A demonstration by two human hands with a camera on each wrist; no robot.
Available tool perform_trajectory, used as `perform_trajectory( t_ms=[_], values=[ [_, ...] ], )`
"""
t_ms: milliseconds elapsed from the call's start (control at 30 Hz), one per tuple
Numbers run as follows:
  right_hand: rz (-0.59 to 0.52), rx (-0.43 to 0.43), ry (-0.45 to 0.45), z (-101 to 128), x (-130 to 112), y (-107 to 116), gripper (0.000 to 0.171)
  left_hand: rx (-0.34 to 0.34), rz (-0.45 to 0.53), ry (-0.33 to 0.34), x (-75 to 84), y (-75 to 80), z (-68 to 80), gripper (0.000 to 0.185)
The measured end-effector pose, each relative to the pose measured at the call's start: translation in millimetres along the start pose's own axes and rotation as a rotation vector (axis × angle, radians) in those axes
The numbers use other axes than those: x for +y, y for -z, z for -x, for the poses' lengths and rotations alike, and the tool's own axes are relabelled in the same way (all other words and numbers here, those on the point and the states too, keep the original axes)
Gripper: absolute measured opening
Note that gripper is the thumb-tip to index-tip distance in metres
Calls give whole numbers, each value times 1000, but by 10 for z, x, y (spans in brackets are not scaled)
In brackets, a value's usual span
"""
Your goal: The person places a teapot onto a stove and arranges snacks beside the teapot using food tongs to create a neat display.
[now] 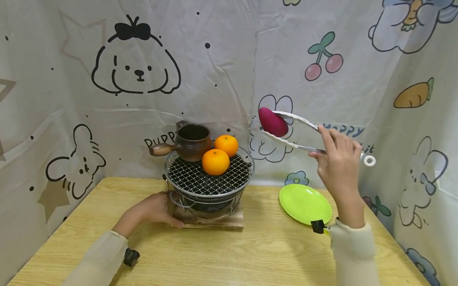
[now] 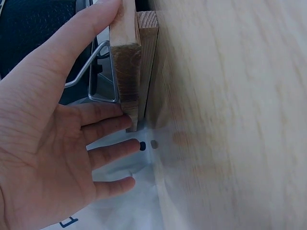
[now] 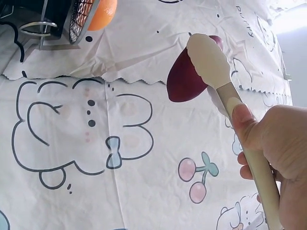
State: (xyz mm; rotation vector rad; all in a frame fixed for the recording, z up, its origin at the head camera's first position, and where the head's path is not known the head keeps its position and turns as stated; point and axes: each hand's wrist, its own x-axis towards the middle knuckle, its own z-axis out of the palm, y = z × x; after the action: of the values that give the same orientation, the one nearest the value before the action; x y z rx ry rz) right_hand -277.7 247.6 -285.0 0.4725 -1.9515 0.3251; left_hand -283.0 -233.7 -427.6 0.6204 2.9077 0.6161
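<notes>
Head view shows my right hand (image 1: 338, 167) squeezing white tongs (image 1: 307, 133) that pinch a purple sweet potato (image 1: 273, 122) in the air, right of the grill (image 1: 209, 178) and above the bare green plate (image 1: 305, 203). On the grill's mesh sit two oranges (image 1: 215, 161) and a brown clay pot (image 1: 191, 142). My left hand (image 1: 154, 208) lies flat, fingers straight, against the grill's wooden base (image 2: 125, 62) on the tabletop (image 1: 229, 254).

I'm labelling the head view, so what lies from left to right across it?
Left hand → clay pot → front orange → purple sweet potato → green plate → right hand.
</notes>
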Motion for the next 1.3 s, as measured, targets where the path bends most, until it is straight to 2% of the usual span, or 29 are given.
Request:
perform_trajectory(
  t_ms=[167,400,733,933,1300],
  values=[
    [-17,39,10,-5,-62,9,61,-18,22,11,-5,-13,-3,83],
    [-34,29,21,7,-125,24,66,-19,-1,12,-1,-44,-15,96],
    [-66,41,43,-17,-144,5,70,-7,-31,17,11,-41,-19,104],
    [-130,34,57,-33,-173,-8,75,0,-24,20,31,-4,-9,105],
    [-177,-72,133,-19,-183,-58,76,5,-7,28,7,-5,4,101]
  ],
)
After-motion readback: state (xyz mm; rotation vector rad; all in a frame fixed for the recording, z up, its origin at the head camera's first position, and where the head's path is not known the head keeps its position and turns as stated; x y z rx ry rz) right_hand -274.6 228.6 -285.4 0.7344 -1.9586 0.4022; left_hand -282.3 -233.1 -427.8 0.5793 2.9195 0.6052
